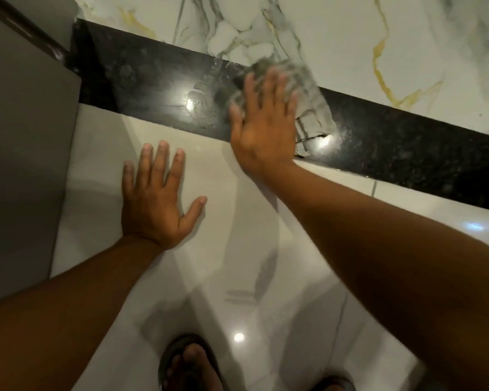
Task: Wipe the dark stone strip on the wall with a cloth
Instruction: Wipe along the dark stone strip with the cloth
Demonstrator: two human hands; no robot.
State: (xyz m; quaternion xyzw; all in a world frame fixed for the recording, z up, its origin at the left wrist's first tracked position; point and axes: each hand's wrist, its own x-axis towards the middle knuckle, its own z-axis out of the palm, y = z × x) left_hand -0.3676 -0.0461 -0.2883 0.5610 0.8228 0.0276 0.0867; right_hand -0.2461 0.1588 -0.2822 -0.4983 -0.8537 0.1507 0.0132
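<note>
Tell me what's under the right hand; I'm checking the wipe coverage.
A grey cloth lies under the right hand, pressed flat on the dark stone strip. The strip's surface beneath the cloth is covered.

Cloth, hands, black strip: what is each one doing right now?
cloth: grey, pressed flat on the strip, blurred.
right hand: open, flat on the cloth.
left hand: open, flat on the pale wall, holding nothing.
dark stone strip: shiny, smeared near the cloth.

Bare dark stone strip (407, 136) rightward of the cloth (308, 88); grey panel (26, 150) closing its left end.
</note>
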